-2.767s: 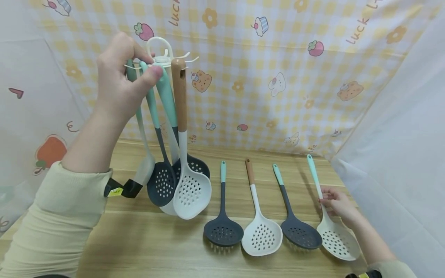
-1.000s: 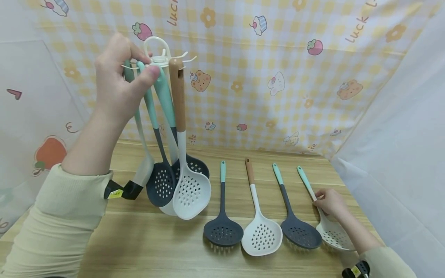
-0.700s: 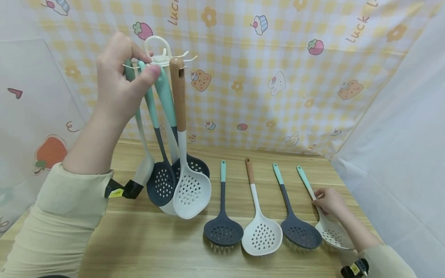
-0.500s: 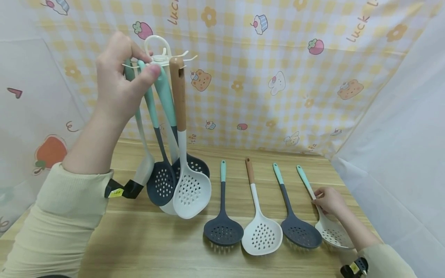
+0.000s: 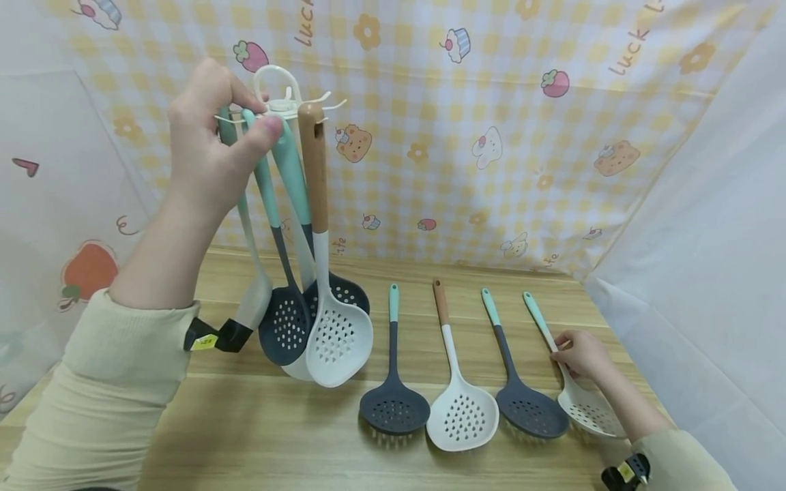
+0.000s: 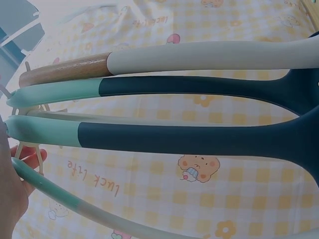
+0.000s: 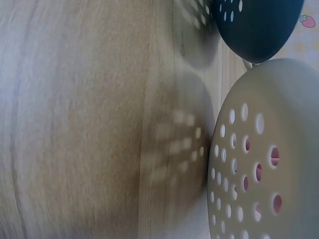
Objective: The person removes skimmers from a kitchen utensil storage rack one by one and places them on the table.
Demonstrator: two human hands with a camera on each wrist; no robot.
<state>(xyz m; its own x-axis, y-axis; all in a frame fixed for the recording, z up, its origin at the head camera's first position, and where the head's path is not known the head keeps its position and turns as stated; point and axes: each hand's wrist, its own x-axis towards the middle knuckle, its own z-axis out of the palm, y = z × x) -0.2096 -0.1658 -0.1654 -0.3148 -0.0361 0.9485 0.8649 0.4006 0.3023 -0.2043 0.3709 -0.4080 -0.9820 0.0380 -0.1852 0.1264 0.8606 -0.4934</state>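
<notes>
Presumably to steady it, the left hand's grip (image 5: 211, 136) pinches the cream rack (image 5: 284, 106) near its top, hung utensils (image 5: 339, 341) below; the right hand's grip (image 5: 585, 356) pinches a mint-handled white skimmer (image 5: 580, 404) by the bench's (image 5: 245, 440) right edge. Leftward, three other skimmers (image 5: 463, 409) lie side by side, handles rearward, likely for access. The cloth (image 5: 522, 88) reads "luck life".

Checked cloth (image 5: 399, 184), head view: "luck" (image 5: 305, 24) printed top L, "luck" again top R w/ start of a 2nd word, "li", cut off at pic edge. Small "life" prints (image 5: 339, 245) low down, 1 L of ctr, 1 far R, only partly legible. L wrist view, same cloth: "luck life", slanted, lower L, + again nr top. Yellow labels (image 5: 205, 341) on wrist cams (image 5: 231, 335): too tiny to read.
</notes>
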